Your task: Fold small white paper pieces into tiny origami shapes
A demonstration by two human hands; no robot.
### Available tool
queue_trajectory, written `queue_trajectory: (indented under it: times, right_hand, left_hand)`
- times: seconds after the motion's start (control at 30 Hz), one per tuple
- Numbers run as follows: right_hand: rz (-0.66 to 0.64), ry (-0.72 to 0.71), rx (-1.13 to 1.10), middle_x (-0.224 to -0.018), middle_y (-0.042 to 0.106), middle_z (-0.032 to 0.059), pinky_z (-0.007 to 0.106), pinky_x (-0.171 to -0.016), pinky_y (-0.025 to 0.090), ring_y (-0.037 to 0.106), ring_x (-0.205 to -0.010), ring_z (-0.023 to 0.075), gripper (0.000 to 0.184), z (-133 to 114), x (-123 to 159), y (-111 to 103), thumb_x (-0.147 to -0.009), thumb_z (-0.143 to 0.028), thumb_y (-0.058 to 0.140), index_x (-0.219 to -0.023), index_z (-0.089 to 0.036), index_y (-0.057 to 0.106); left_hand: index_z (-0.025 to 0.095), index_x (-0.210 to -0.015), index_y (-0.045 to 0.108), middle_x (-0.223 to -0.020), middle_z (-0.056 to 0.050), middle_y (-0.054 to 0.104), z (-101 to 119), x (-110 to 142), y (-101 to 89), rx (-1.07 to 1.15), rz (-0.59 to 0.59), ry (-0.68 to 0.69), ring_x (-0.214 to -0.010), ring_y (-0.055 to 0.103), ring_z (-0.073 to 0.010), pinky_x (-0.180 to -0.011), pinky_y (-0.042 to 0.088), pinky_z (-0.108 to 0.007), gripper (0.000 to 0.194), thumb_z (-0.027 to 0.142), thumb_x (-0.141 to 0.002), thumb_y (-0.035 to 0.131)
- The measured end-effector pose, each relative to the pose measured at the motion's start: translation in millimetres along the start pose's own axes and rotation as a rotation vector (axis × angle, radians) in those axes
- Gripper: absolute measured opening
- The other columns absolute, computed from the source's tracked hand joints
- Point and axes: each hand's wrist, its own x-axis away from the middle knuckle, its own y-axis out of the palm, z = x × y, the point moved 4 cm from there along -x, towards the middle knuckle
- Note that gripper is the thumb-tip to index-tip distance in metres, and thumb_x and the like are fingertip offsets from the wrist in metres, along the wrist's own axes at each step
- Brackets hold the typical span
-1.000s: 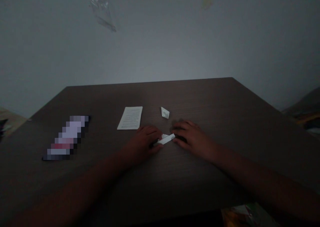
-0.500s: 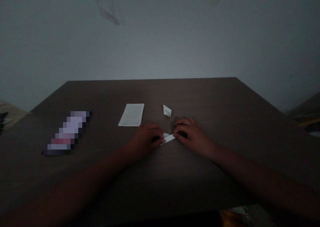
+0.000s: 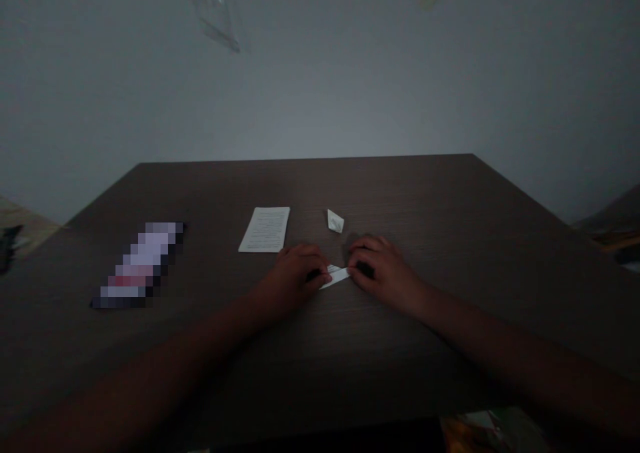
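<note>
A small folded piece of white paper point(image 3: 338, 276) lies low over the table between my hands. My left hand point(image 3: 300, 274) pinches its left end between thumb and fingers. At its right end, my right hand point(image 3: 379, 266) grips the paper with thumb and fingertips. Parts of the sheet are hidden under the fingers. Beyond my hands stands a small folded paper shape point(image 3: 335, 221), pale with faint marks. A stack of printed paper sheets point(image 3: 265, 230) rests just past my left hand.
On the left of the dark wooden table point(image 3: 410, 193) lies a phone-like object point(image 3: 140, 264), its face pixelated. A clear plastic bag point(image 3: 214, 6) hangs on the wall behind. Colourful items point(image 3: 493, 430) show below the table's near edge.
The view has shifted very slightly, so things on the table appear a little further right. Both hands keep their hold on the folded paper, nearly still.
</note>
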Motion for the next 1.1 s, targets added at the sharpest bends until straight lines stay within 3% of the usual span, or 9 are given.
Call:
queue_trajectory:
  times: [0.13,0.27,0.4,0.47,0.67,0.87,1.1]
  right_hand:
    - [0.014,-0.002,0.009,-0.143,0.084,0.0134,0.057,-0.118,0.056,0.073,-0.14,0.0379,0.007,-1.1,-0.1,-0.7,-0.113,-0.025,0.078,-0.117,-0.027,0.084]
    - [0.099,-0.077,0.084,-0.141,0.084,0.0154,0.056,-0.116,0.058,0.074,-0.135,0.0377,0.012,-19.4,6.7,-6.9,-0.116,-0.024,0.074,-0.123,-0.026,0.084]
    - [0.006,-0.22,0.161,-0.118,0.086,0.0118,0.051,-0.106,0.062,0.077,-0.118,0.0336,0.021,-45.8,19.0,-0.8,-0.121,-0.021,0.068,-0.119,-0.025,0.088]
    - [-0.041,-0.241,0.145,-0.124,0.087,0.0127,0.05,-0.104,0.064,0.078,-0.115,0.0325,0.023,-51.6,22.1,4.1,-0.121,-0.019,0.068,-0.127,-0.023,0.089]
    - [-0.032,-0.17,0.12,-0.128,0.089,0.0139,0.056,-0.111,0.066,0.08,-0.123,0.0359,0.026,-43.4,15.0,7.8,-0.121,-0.021,0.067,-0.133,-0.024,0.09]
    - [-0.037,-0.206,0.178,-0.126,0.088,0.0127,0.054,-0.106,0.065,0.077,-0.123,0.0364,0.029,-45.0,15.4,8.9,-0.122,-0.023,0.07,-0.135,-0.029,0.095]
    - [-0.073,-0.195,0.338,-0.138,0.086,0.0154,0.055,-0.1,0.063,0.073,-0.126,0.0401,0.038,-46.0,26.6,3.4,-0.125,-0.032,0.07,-0.158,-0.033,0.089]
  left_hand:
    - [0.024,-0.108,0.087,-0.127,-0.006,0.089,-0.1,-0.8,1.2,0.001,0.003,-0.009,-0.125,0.08,-0.03,-0.12,0.058,-0.05,0.012,0.015,-0.112,0.081]
    - [0.024,-0.106,0.087,-0.124,-0.005,0.088,0.9,-0.7,1.4,0.003,-0.001,-0.012,-0.125,0.081,-0.0308,-0.121,0.059,-0.052,0.011,0.015,-0.111,0.085]
    - [0.023,-0.108,0.086,-0.124,-0.006,0.087,3.3,1.5,2.6,-0.017,0.027,-0.031,-0.125,0.081,-0.0313,-0.119,0.058,-0.052,0.01,0.015,-0.112,0.084]
    - [0.023,-0.111,0.086,-0.125,-0.007,0.087,4.2,2.6,3.9,-0.04,0.047,-0.054,-0.125,0.08,-0.0316,-0.117,0.058,-0.052,0.009,0.014,-0.113,0.082]
    - [0.023,-0.109,0.083,-0.122,-0.007,0.081,6.8,4.0,6.5,-0.098,0.072,-0.123,-0.122,0.076,-0.0333,-0.113,0.058,-0.053,0.007,0.017,-0.113,0.082]
    - [0.024,-0.103,0.078,-0.118,-0.006,0.077,11.5,5.7,6.2,-0.085,0.07,-0.158,-0.117,0.075,-0.0335,-0.114,0.06,-0.054,0.011,0.018,-0.112,0.081]
    - [0.024,-0.106,0.078,-0.117,-0.007,0.077,11.7,5.9,7.2,-0.086,0.074,-0.133,-0.119,0.075,-0.0341,-0.115,0.06,-0.053,0.008,0.019,-0.112,0.078]
